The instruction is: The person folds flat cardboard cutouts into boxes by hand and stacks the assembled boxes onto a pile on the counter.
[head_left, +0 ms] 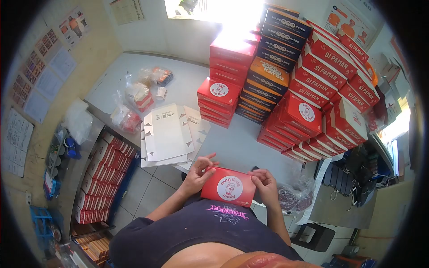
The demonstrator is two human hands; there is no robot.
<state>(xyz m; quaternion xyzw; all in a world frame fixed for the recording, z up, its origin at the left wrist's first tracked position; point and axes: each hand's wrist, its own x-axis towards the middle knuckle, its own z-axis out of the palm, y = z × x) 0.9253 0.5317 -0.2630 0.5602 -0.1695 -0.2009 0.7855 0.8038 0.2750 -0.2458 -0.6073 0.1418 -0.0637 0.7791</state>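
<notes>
A red cardboard food box [210, 190] with a round white "Ayam Bang Dava" label is held close against my shirt, over the table's near edge. My left hand [197, 175] grips its left upper corner, thumb on top and some fingers raised. At the right upper corner, my right hand [265, 185] pinches the edge between thumb and fingers. The undersides of both hands' grips are hidden. Just beyond my left hand lie flat, unfolded white box blanks [167, 134] in a loose pile on the table [223, 147].
Tall stacks of red Ayam boxes [219, 96], black-and-orange Mang Katsu boxes [268, 76] and Si Paman boxes [330, 58] stand along the back and right. Plastic bags [127, 114] lie at the back left. A shelf [118, 178] of packed red-and-white cartons stands left.
</notes>
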